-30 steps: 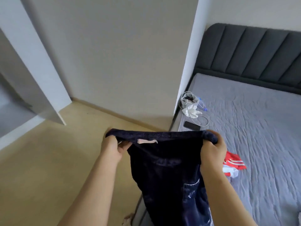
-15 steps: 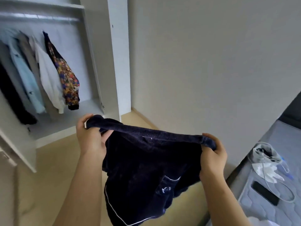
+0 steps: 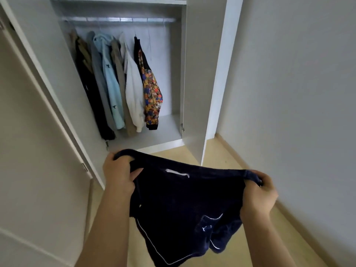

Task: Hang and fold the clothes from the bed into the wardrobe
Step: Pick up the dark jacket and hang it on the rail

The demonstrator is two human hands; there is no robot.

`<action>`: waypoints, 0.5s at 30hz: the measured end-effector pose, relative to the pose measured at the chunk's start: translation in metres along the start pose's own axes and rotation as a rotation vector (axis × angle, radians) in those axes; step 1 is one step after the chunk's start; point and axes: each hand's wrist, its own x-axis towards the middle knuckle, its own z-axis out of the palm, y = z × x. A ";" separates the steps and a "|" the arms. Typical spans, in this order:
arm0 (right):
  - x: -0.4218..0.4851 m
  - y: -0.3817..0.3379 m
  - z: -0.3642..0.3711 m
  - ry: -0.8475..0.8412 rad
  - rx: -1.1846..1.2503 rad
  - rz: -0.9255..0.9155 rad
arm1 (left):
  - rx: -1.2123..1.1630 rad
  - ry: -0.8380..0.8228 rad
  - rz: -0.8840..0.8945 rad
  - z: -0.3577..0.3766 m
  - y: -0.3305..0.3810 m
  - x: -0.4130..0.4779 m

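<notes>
Dark navy shorts with white piping hang in front of me, stretched by the waistband. My left hand grips the waistband's left end. At the right end, my right hand grips it too. A small white label shows inside the waistband. Ahead stands the open white wardrobe, its rail holding several hung garments, among them a light blue shirt, a white jacket and a colourful patterned jacket. The bed is out of view.
The wardrobe's right door stands open toward me, and the left door fills the left side. A plain wall runs along the right. Beige floor lies between me and the wardrobe.
My view has swung left from the bed to face the open wardrobe, which now sits centred and closer. Both hands have kept their grip on the shorts' waistband.
</notes>
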 end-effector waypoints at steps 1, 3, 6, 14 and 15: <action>0.006 0.001 0.015 -0.015 -0.009 0.006 | 0.001 0.014 -0.008 0.001 0.001 0.010; 0.020 0.004 0.045 -0.051 -0.029 0.012 | -0.008 0.059 -0.014 0.005 0.002 0.032; 0.044 0.007 0.086 -0.125 -0.080 0.004 | -0.035 0.142 -0.015 0.019 0.002 0.066; 0.148 -0.007 0.196 -0.346 -0.172 -0.039 | -0.145 0.269 0.053 0.105 0.004 0.156; 0.165 -0.012 0.213 -0.378 -0.176 -0.052 | -0.160 0.290 0.067 0.120 0.007 0.169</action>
